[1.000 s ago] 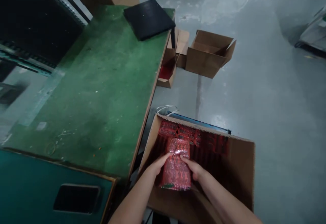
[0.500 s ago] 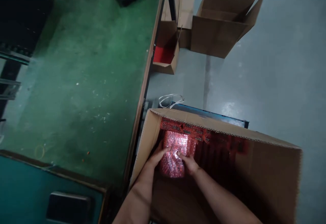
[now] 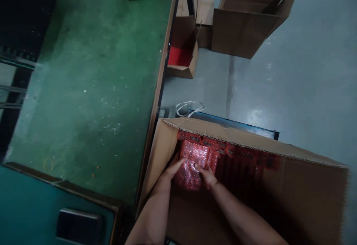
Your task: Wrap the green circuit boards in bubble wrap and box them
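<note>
A large open cardboard box (image 3: 304, 185) stands on the floor beside the green table (image 3: 92, 81). Both my forearms reach down into it. My left hand (image 3: 172, 170) and my right hand (image 3: 206, 175) grip a red packet in bubble wrap (image 3: 191, 167) from either side, low in the box's far left corner. The packet rests against a row of similar red packets (image 3: 237, 152) lined along the far wall.
A small open box with a red inside (image 3: 182, 57) and a bigger empty carton (image 3: 245, 29) sit on the grey floor past the table edge. White cord loops (image 3: 189, 107) lie by a dark blue board (image 3: 237, 124) behind the big box. A dark slab (image 3: 79, 224) lies at the lower left.
My hands have lowered the wrapped packet from the box's front opening down into the far left corner. The view has tipped downward and nearer to the box.
</note>
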A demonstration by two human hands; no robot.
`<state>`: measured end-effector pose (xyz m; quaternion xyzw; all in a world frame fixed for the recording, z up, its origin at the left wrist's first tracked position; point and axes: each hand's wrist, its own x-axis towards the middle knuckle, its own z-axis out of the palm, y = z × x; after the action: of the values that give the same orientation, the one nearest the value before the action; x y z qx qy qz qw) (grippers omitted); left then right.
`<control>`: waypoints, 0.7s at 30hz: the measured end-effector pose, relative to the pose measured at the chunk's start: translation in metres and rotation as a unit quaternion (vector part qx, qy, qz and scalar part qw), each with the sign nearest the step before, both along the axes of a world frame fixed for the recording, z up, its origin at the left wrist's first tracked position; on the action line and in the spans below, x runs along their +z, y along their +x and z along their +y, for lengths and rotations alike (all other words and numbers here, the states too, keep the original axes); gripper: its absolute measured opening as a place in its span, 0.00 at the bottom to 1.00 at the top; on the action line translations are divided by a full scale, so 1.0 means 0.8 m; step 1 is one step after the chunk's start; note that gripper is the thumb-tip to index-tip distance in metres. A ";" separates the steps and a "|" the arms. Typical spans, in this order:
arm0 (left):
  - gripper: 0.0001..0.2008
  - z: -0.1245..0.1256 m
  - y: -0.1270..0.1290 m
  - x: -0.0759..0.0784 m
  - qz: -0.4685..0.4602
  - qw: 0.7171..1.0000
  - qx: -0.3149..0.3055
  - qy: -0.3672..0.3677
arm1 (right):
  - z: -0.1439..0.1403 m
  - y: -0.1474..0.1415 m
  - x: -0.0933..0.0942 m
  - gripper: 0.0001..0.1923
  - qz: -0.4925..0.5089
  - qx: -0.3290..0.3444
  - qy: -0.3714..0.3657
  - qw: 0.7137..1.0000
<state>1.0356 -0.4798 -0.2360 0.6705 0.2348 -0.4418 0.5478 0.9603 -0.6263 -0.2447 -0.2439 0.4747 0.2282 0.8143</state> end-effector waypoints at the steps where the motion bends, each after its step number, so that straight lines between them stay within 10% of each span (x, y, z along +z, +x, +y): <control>1: 0.32 -0.002 -0.001 0.001 -0.024 0.999 -0.013 0.019 | 0.000 0.000 0.000 0.45 0.003 0.003 0.000 1.000; 8: 0.30 -0.007 -0.020 0.017 -0.138 0.949 -0.058 0.277 | 0.013 0.003 0.002 0.45 -0.026 -0.005 -0.001 1.000; 14: 0.30 -0.019 -0.031 0.047 -0.192 0.860 -0.247 0.404 | 0.041 0.011 0.002 0.50 0.009 -0.001 -0.034 0.999; 17: 0.29 -0.028 -0.039 0.047 -0.294 0.794 -0.327 0.420 | 0.054 0.016 -0.008 0.49 0.029 0.065 -0.148 0.986; 21: 0.25 -0.026 -0.037 0.034 -0.262 0.800 -0.385 0.377 | 0.058 0.028 -0.014 0.54 0.078 0.203 -0.299 0.929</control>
<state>1.0057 -0.5010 -0.2092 0.9496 -0.0472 -0.3002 0.0769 0.9829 -0.5802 -0.2562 -0.5481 0.5237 0.2547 0.6003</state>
